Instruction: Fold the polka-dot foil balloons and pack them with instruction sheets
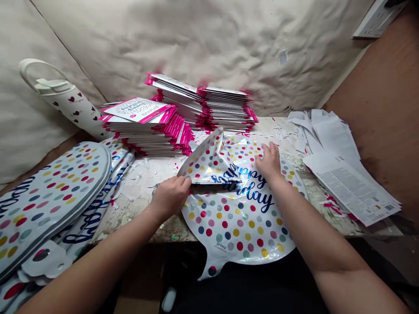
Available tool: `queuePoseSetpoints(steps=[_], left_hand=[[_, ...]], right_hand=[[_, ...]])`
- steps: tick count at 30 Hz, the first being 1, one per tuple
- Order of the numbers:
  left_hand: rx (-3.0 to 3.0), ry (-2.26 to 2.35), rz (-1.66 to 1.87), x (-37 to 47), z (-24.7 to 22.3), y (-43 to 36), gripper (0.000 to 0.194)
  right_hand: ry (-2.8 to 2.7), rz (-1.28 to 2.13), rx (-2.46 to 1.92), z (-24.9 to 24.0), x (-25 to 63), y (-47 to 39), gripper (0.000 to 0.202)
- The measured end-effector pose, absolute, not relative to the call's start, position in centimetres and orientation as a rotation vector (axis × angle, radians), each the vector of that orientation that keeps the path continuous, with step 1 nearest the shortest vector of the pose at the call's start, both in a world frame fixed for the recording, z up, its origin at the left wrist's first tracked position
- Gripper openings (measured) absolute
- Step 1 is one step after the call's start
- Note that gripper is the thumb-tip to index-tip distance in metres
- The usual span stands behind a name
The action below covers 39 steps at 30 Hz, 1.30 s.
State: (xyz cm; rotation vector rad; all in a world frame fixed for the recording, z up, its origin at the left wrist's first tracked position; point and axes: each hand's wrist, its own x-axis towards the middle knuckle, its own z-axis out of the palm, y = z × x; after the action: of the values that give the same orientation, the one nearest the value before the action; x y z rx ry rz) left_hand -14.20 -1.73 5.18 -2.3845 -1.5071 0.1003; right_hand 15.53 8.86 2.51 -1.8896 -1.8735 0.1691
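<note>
A flat, uninflated foil balloon (225, 226), white with coloured dots and blue "Happy Birthday" lettering, lies before me with its tail over the table's front edge. My left hand (173, 192) pinches the edge of a raised dotted foil flap (204, 161) on its left side. Whether this flap is the same balloon folded or a second one, I cannot tell. My right hand (269, 161) rests on the balloon's upper right, fingers apart, touching the foil near the lettering.
Stacks of pink-edged packets (147, 126) stand at the back. A pile of flat dotted balloons (59, 192) lies left, below a heart-patterned holder (72, 102). Printed paper sheets (353, 187) lie right. Paper scraps litter the worn table (140, 174). A paper-covered wall (209, 39) closes the back.
</note>
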Motion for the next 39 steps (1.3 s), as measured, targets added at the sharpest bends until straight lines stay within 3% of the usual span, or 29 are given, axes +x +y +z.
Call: queuePoseSetpoints(steps=[3,5,9,13,16,18,24,28,32,35,39], left_hand=[[-2.319,-1.346,-0.018,-13.8,6.6,-1.7,0.018],[-2.307,-1.278,-0.074,-13.2,7.4,-1.9,0.018],[-2.317,-1.117,-0.352,-11.4,6.9,-3.5,0.019],[-2.687,-1.112,-0.274,-10.8,3.2,-4.5,0.031],[-2.677,-1.625,-0.081,-12.4,1.1,-3.3,0.079],[-2.609,-1.864,0.033,-14.1,0.7,-2.1,0.092],[-2.65,-1.919,0.158,-16.5,1.8,-0.1,0.092],[-2.787,-1.793,0.119,-15.6,2.4,0.7,0.089],[-2.786,-1.936,-0.385,-14.9,3.4,1.8,0.062],[-2.58,-2.475,-0.974,-14.0,4.1,3.0,0.048],[-2.4,-2.995,-1.654,-11.6,4.2,5.9,0.035]], right_hand=[[-2.341,0.059,-1.177,4.5,10.7,5.8,0.05],[-2.486,0.055,-0.979,4.8,7.6,4.0,0.053],[-2.493,0.022,-1.052,2.6,4.2,2.7,0.011],[-2.366,-0.031,-1.087,2.1,5.5,4.5,0.013],[-2.099,-0.117,-1.205,5.2,10.9,7.7,0.015],[-1.787,-0.236,-1.363,8.5,16.5,9.8,0.019],[-1.253,-0.746,-1.548,15.0,26.7,8.7,0.038],[-1.726,-0.736,-1.161,12.0,23.6,3.1,0.018],[-2.186,-0.208,-0.741,6.0,20.6,-1.5,0.037],[-2.356,0.105,-0.865,1.9,20.5,-3.4,0.039],[-2.369,0.23,-0.974,-0.9,21.2,-4.0,0.04]])
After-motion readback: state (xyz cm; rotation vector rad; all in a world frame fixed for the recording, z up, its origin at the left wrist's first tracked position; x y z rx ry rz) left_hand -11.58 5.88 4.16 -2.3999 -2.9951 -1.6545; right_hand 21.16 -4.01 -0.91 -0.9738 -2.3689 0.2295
